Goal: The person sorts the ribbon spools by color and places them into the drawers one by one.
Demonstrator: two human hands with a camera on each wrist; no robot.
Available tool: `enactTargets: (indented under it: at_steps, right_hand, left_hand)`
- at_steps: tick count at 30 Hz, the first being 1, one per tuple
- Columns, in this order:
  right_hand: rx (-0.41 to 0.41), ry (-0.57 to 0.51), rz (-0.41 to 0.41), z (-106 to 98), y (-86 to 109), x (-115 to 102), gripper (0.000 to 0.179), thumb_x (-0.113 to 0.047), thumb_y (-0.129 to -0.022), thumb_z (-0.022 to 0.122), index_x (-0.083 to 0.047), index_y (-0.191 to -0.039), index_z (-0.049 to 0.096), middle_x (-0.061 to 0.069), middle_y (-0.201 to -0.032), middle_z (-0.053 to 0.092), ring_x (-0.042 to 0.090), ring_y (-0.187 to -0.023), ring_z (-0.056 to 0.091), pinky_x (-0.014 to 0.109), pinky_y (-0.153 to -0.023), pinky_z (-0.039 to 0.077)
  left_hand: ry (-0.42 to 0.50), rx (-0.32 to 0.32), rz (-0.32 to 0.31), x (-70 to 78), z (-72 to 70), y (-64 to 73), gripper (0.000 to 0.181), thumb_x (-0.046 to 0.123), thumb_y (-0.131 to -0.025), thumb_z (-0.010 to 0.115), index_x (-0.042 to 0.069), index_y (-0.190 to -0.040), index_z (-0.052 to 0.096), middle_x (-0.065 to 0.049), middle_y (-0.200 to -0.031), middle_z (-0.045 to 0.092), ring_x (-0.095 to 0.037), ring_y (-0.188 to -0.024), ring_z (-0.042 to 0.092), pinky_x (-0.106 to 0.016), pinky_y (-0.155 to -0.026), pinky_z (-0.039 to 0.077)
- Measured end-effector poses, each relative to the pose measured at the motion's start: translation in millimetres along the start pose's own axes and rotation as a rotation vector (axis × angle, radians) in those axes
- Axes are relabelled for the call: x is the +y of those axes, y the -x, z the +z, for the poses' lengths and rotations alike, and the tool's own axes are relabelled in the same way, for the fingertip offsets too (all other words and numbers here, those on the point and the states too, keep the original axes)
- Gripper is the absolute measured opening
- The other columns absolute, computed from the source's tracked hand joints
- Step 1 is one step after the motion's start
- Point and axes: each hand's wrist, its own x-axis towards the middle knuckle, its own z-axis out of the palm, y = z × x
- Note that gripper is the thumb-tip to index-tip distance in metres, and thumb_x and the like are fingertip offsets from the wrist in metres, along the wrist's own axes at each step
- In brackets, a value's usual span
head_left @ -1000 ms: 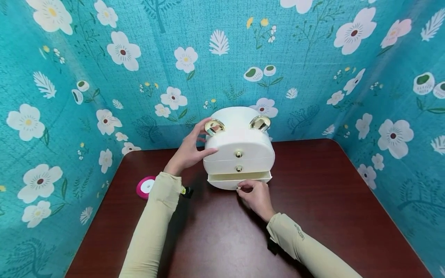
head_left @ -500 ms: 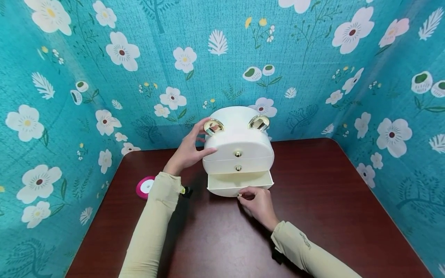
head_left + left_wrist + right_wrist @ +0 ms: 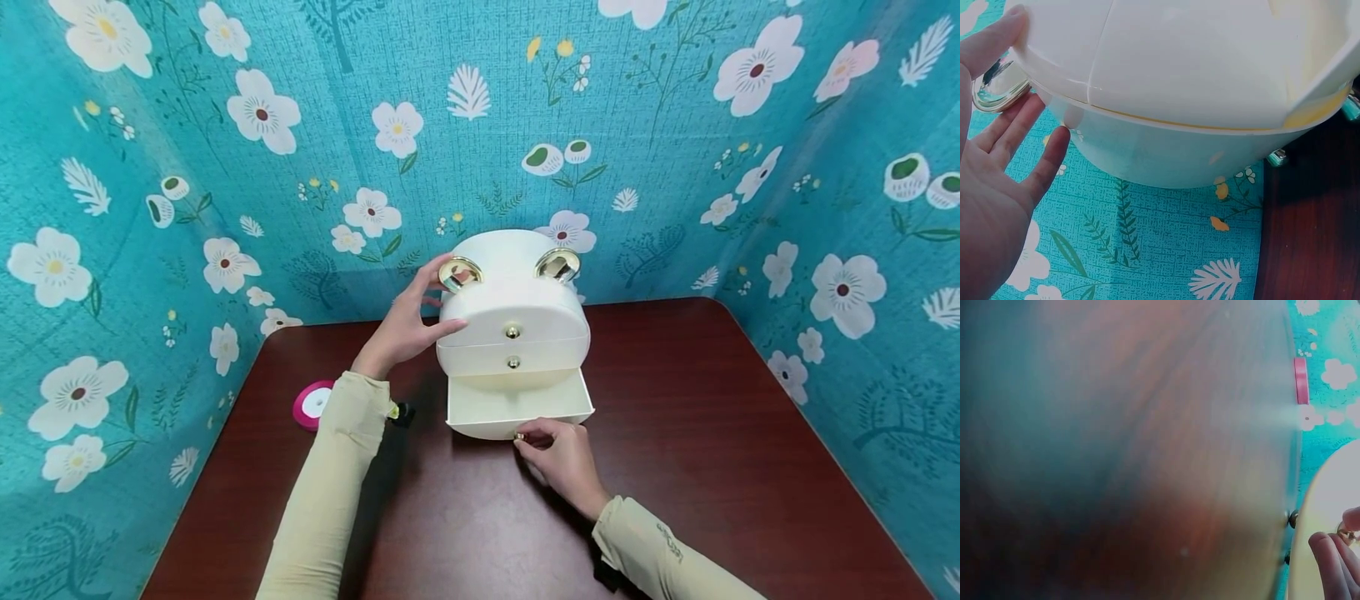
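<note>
A white rounded storage box (image 3: 510, 300) with two gold ear-like rings (image 3: 558, 266) stands at the back of the table. Its bottom drawer (image 3: 480, 429) is pulled far out, and the inside shows pale and bare. My right hand (image 3: 566, 465) pinches that drawer's small gold knob (image 3: 1346, 535) between thumb and fingertips. Along the box's left side lies my left hand (image 3: 405, 329), thumb on the front edge and fingers spread by the left ear. In the left wrist view, its fingers (image 3: 1050, 159) look fairly straight against the curved white shell (image 3: 1172, 69). Two upper drawers have gold knobs (image 3: 512, 332).
A pink-rimmed ribbon spool (image 3: 307, 407) lies on the dark red-brown table (image 3: 675, 400), left of the box and next to my left forearm. Teal flowered cloth (image 3: 480, 167) rises behind the table and on both sides.
My right hand has drawn the bottom drawer toward me, from a narrow gap to well out, keeping its pinch on the knob. My left hand has stayed at the box's side.
</note>
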Motion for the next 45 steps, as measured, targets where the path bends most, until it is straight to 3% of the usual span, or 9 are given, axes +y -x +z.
enactTargets:
  at_steps: [9, 18, 30, 39, 45]
  right_hand:
    - [-0.017, 0.005, 0.039, -2.8, 7.0, -5.5, 0.017, -0.008, -0.071, 0.082, -0.02, -0.08, 0.076, -0.011, -0.072, 0.07, -0.003, -0.063, 0.063, 0.018, -0.058, 0.053]
    - [-0.028, 0.004, 0.056, -4.8, 10.2, -9.6, 0.015, -0.009, -0.072, 0.081, -0.02, -0.08, 0.076, -0.013, -0.072, 0.07, -0.003, -0.064, 0.063, 0.018, -0.059, 0.053]
    - [-0.031, 0.002, 0.093, -6.3, 16.9, -15.3, 0.017, -0.008, -0.07, 0.082, -0.021, -0.079, 0.076, -0.012, -0.07, 0.07, -0.003, -0.063, 0.063, 0.021, -0.058, 0.055]
    - [-0.033, -0.017, 0.094, -6.3, 16.2, -15.5, 0.017, -0.007, -0.071, 0.082, -0.02, -0.079, 0.076, -0.012, -0.071, 0.07, -0.002, -0.063, 0.063, 0.019, -0.058, 0.054]
    - [-0.04, -0.018, 0.093, -6.7, 17.1, -15.2, 0.017, -0.007, -0.071, 0.082, -0.02, -0.08, 0.076, -0.012, -0.071, 0.07, -0.002, -0.063, 0.063, 0.018, -0.058, 0.053]
  left_hand:
    - [-0.008, -0.004, 0.011, -0.7, -0.3, -1.1, 0.094, 0.039, -0.078, 0.078, 0.046, -0.149, 0.016, 0.001, -0.138, 0.045, -0.015, -0.118, 0.047, -0.041, -0.093, 0.049]
    - [-0.02, 0.006, 0.009, 0.5, -1.3, -2.1, 0.094, 0.04, -0.078, 0.078, 0.047, -0.148, 0.015, 0.004, -0.137, 0.045, -0.01, -0.117, 0.047, -0.039, -0.093, 0.049]
    - [0.022, -0.004, 0.008, -0.2, 1.7, 1.4, 0.092, 0.041, -0.081, 0.075, 0.043, -0.15, 0.015, 0.003, -0.142, 0.041, -0.014, -0.12, 0.045, -0.05, -0.096, 0.046]
    - [0.039, 0.003, -0.008, 0.5, 4.7, 2.8, 0.091, 0.031, -0.084, 0.074, 0.045, -0.15, 0.013, 0.005, -0.148, 0.035, -0.017, -0.124, 0.044, -0.049, -0.099, 0.044]
    - [0.093, 0.038, 0.021, 21.5, 8.8, 18.4, 0.089, 0.015, -0.088, 0.069, 0.024, -0.155, 0.011, -0.012, -0.145, 0.037, -0.03, -0.131, 0.042, -0.05, -0.105, 0.038]
